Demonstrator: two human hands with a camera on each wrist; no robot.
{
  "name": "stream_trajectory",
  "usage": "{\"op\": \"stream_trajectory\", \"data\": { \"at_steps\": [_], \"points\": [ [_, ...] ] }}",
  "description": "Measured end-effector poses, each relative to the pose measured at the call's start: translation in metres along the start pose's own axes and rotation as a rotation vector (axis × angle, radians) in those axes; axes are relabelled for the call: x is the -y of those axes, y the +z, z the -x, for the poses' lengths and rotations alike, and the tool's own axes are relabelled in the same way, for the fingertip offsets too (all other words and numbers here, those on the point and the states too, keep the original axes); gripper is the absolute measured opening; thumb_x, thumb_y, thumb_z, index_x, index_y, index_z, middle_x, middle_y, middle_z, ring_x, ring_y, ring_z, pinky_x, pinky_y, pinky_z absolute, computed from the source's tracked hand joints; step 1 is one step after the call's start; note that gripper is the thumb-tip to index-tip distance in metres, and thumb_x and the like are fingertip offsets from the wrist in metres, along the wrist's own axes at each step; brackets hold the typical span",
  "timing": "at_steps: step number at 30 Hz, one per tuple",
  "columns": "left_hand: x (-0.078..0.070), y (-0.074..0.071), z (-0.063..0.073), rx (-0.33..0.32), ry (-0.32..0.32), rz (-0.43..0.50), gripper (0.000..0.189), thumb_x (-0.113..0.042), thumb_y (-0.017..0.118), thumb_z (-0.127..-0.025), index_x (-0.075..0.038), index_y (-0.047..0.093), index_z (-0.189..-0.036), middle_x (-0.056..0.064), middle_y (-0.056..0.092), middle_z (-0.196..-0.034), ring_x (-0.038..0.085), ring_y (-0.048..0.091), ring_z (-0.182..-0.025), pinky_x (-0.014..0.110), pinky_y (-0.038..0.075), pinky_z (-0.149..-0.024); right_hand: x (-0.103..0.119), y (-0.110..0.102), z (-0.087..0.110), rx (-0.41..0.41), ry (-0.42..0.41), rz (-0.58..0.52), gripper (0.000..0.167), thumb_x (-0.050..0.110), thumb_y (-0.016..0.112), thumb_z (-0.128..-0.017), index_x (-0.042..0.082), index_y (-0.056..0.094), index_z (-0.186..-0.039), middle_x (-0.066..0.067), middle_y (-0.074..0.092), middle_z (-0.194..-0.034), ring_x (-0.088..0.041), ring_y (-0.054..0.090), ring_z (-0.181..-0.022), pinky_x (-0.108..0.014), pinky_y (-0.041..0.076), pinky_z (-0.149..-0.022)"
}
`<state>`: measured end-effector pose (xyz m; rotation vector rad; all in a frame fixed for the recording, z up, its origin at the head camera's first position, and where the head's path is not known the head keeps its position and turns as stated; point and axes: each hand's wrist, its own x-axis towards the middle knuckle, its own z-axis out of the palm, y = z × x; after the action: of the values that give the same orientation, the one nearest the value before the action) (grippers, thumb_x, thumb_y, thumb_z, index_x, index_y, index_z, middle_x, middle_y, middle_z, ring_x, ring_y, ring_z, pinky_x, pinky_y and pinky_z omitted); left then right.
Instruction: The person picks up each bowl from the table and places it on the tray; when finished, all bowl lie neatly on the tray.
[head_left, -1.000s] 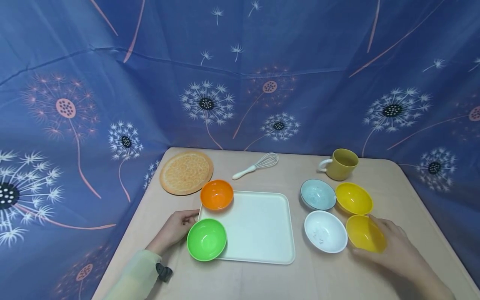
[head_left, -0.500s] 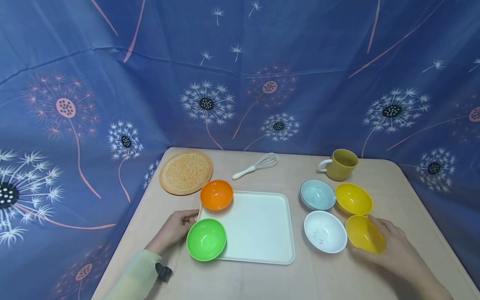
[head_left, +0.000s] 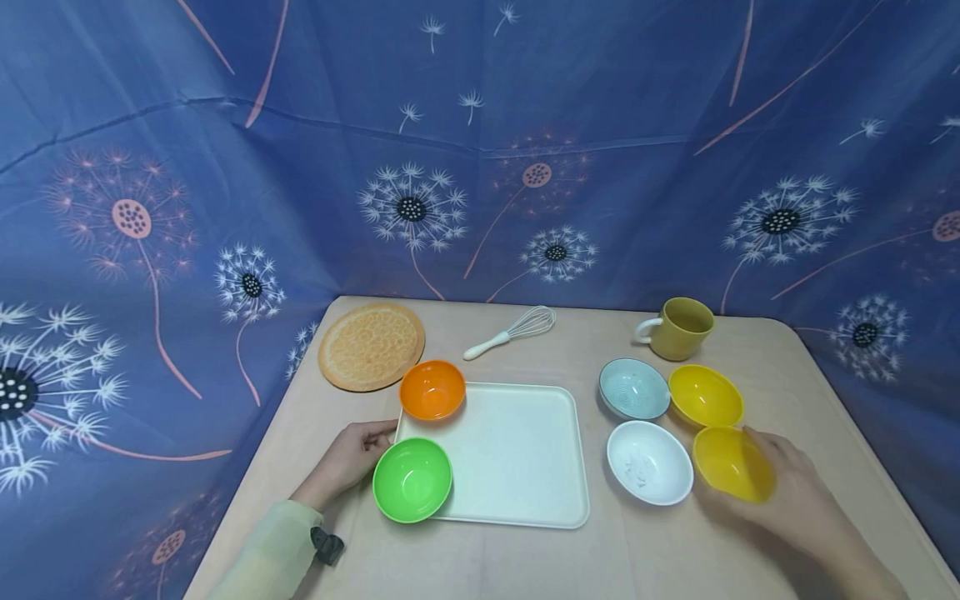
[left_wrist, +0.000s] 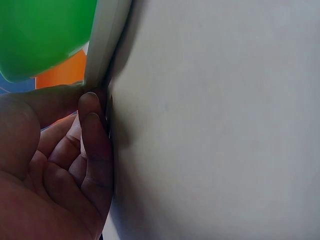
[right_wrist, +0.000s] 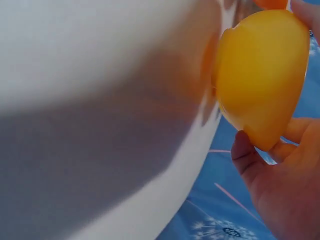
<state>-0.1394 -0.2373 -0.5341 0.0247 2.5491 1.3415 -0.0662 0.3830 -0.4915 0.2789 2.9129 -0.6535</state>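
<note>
My left hand (head_left: 352, 458) is at the left edge of a white rectangular tray (head_left: 517, 467), between an orange bowl (head_left: 432, 392) and a green bowl (head_left: 412, 481). In the left wrist view, its curled fingers (left_wrist: 95, 145) pinch the tray's rim. Both bowls overlap the tray's left side. On the right, my right hand (head_left: 795, 496) grips the nearer yellow bowl (head_left: 731, 467) by its side and rim. The right wrist view shows the thumb and fingers around this bowl's wall, its base close over the table. Beside it are a white bowl (head_left: 649, 464) and another yellow bowl (head_left: 707, 397).
A light blue bowl (head_left: 634, 389) stands behind the white one. Farther back is a mustard-coloured mug (head_left: 681, 331) with a white handle. A whisk (head_left: 510, 332) lies behind the tray, and a round pizza-patterned board (head_left: 372, 347) lies at the back left. A patterned blue cloth (head_left: 480, 167) hangs behind the table.
My right hand and the yellow bowl it grips have shifted slightly right and away from the body. The left hand and the tray stay where they were.
</note>
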Motion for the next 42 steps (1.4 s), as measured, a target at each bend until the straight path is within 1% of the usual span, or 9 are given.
{"op": "stream_trajectory", "data": {
  "at_steps": [3, 5, 12, 16, 21, 26, 32, 36, 42],
  "points": [
    [0.001, 0.0, 0.0, 0.004, 0.009, 0.002, 0.042, -0.002, 0.07, -0.096, -0.007, 0.068, -0.138, -0.002, 0.057, -0.073, 0.015, 0.052, -0.068, 0.026, 0.04, -0.058, 0.002, -0.008, 0.0, -0.006, 0.002, -0.001, 0.138, 0.074, 0.084, -0.069, -0.002, 0.019, -0.164, -0.036, 0.024, -0.153, -0.058, 0.03, -0.128, -0.083, 0.031, -0.094],
    [0.002, 0.0, 0.0, 0.006, 0.01, 0.006, 0.042, -0.002, 0.07, -0.097, -0.007, 0.068, -0.139, -0.002, 0.057, -0.074, 0.015, 0.051, -0.067, 0.025, 0.04, -0.057, 0.004, -0.012, 0.0, -0.028, -0.021, -0.002, 0.137, 0.072, 0.085, -0.069, -0.002, 0.02, -0.163, -0.036, 0.025, -0.152, -0.058, 0.03, -0.127, -0.083, 0.031, -0.093],
    [0.004, 0.001, -0.001, 0.004, 0.001, 0.018, 0.043, -0.002, 0.07, -0.097, -0.007, 0.068, -0.139, -0.001, 0.059, -0.075, 0.016, 0.053, -0.069, 0.026, 0.041, -0.058, 0.015, -0.02, -0.002, -0.129, -0.184, -0.015, 0.127, 0.064, 0.09, -0.07, -0.004, 0.03, -0.159, -0.032, 0.034, -0.147, -0.055, 0.034, -0.127, -0.081, 0.031, -0.094],
    [0.003, 0.001, -0.001, 0.006, -0.008, 0.02, 0.043, -0.002, 0.07, -0.097, -0.008, 0.068, -0.139, -0.001, 0.061, -0.076, 0.016, 0.053, -0.07, 0.026, 0.041, -0.059, 0.028, -0.023, -0.007, -0.167, -0.249, -0.021, 0.123, 0.06, 0.092, -0.069, -0.004, 0.034, -0.157, -0.029, 0.038, -0.146, -0.053, 0.035, -0.128, -0.08, 0.032, -0.094],
    [0.004, 0.0, -0.001, 0.006, -0.019, 0.012, 0.043, -0.003, 0.07, -0.096, -0.01, 0.068, -0.139, -0.001, 0.059, -0.075, 0.015, 0.053, -0.069, 0.025, 0.041, -0.059, 0.052, -0.025, -0.015, -0.196, -0.31, -0.042, 0.121, 0.056, 0.095, -0.068, -0.002, 0.037, -0.157, -0.03, 0.039, -0.146, -0.055, 0.036, -0.128, -0.081, 0.033, -0.093],
    [0.006, 0.0, -0.001, 0.002, -0.014, 0.01, 0.044, -0.003, 0.071, -0.096, -0.01, 0.068, -0.139, -0.001, 0.059, -0.075, 0.016, 0.053, -0.069, 0.026, 0.041, -0.059, 0.079, -0.02, -0.025, -0.177, -0.384, -0.083, 0.116, 0.054, 0.096, -0.068, -0.001, 0.042, -0.154, -0.028, 0.041, -0.149, -0.053, 0.038, -0.131, -0.08, 0.034, -0.093],
    [0.005, 0.0, -0.001, -0.002, -0.015, 0.013, 0.043, -0.003, 0.071, -0.096, -0.01, 0.069, -0.139, -0.001, 0.06, -0.074, 0.016, 0.054, -0.069, 0.026, 0.042, -0.06, 0.114, -0.01, -0.036, -0.07, -0.369, -0.07, 0.123, 0.068, 0.087, -0.071, 0.002, 0.034, -0.16, -0.027, 0.034, -0.157, -0.051, 0.035, -0.138, -0.077, 0.033, -0.102],
    [0.004, 0.0, -0.001, -0.003, -0.019, 0.017, 0.043, -0.004, 0.071, -0.096, -0.01, 0.069, -0.139, -0.001, 0.059, -0.075, 0.016, 0.053, -0.07, 0.026, 0.041, -0.06, 0.137, 0.0, -0.048, -0.04, -0.38, -0.058, 0.124, 0.075, 0.083, -0.07, 0.006, 0.034, -0.161, -0.023, 0.031, -0.161, -0.049, 0.033, -0.142, -0.075, 0.032, -0.106],
    [0.004, -0.001, -0.001, 0.008, -0.01, 0.011, 0.043, -0.005, 0.071, -0.097, -0.01, 0.068, -0.14, -0.001, 0.061, -0.075, 0.016, 0.054, -0.069, 0.027, 0.042, -0.061, 0.166, 0.02, -0.063, -0.014, -0.409, -0.074, 0.119, 0.07, 0.086, -0.07, 0.009, 0.037, -0.16, -0.018, 0.036, -0.158, -0.044, 0.036, -0.142, -0.072, 0.034, -0.107]
  ]
}}
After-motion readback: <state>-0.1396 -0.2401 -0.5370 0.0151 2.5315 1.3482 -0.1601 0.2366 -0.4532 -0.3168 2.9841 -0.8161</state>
